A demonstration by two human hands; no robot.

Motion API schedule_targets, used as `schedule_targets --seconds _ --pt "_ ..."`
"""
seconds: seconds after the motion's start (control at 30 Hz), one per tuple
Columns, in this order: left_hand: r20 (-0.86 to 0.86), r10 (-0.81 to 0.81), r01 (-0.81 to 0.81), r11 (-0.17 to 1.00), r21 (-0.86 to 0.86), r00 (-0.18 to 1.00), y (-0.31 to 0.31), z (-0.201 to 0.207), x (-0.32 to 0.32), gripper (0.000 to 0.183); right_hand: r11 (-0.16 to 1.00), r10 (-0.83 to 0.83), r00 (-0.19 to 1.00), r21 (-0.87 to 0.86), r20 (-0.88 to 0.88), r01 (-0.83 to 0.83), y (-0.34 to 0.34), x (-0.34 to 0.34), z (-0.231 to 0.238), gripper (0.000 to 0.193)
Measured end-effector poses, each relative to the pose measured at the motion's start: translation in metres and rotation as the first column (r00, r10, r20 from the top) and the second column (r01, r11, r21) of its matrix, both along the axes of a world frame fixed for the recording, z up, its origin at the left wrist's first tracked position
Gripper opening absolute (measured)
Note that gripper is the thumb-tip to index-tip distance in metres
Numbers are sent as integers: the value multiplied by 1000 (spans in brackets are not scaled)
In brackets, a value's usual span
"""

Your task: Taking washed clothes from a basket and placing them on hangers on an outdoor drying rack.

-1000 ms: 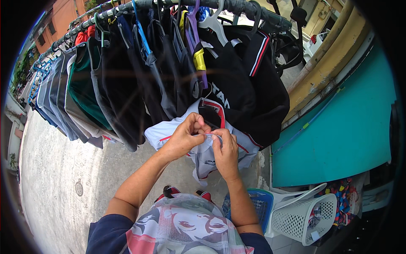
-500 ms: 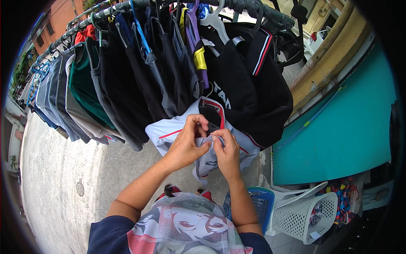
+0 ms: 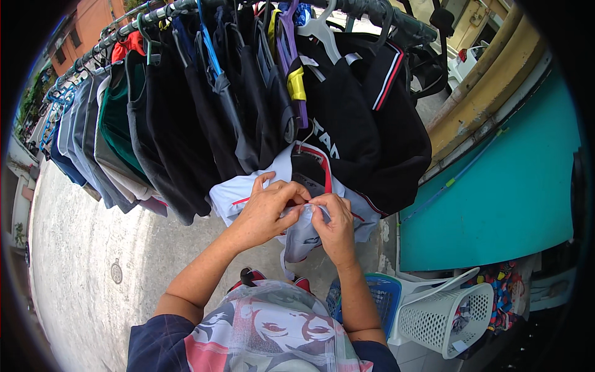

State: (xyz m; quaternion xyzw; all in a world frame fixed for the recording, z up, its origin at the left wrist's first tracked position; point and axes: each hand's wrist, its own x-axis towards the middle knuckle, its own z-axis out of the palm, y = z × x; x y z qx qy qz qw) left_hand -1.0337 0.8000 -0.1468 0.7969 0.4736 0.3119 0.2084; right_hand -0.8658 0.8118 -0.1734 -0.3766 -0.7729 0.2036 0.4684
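Observation:
A white shirt (image 3: 228,193) with red trim hangs in front of me on a black hanger (image 3: 306,166), its neck opening facing up. My left hand (image 3: 269,208) pinches the shirt's front edge just below the neck, thumb and forefinger together. Close beside it, my right hand (image 3: 334,224) grips the same strip of cloth, the fingertips of both hands almost meeting. Whether a button lies between them is hidden by the fingers. Behind the shirt, a bulky black jacket (image 3: 347,105) with white lettering and a striped edge hangs against it.
A dark rail (image 3: 166,12) carries several garments, among them a green one (image 3: 116,111). A purple hanger (image 3: 288,46) with yellow tape hangs above the shirt. At right are a teal panel (image 3: 496,198), a white perforated basket (image 3: 426,321) and a blue basket (image 3: 379,296).
My left hand has turned, its fingers reaching further right toward my right fingertips. Both hands stay on the shirt's front edge.

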Motion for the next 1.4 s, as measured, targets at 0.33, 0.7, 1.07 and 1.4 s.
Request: schedule_targets --seconds 0.33,0.7,1.07,1.4 --pt "291 146 -102 982 -161 945 -10 -10 14 28 998 13 990 51 138 -20 -3 3 -3 20" --pt "174 205 -200 979 -47 963 -19 -11 20 26 934 -339 889 226 308 278 -29 -6 4 19" --pt "78 175 -178 983 43 982 -22 -10 18 25 817 -392 832 564 394 118 -20 -2 -26 21" --pt "-78 388 -353 892 283 918 22 -51 -61 39 980 -193 980 -48 -44 191 33 41 -45 22"
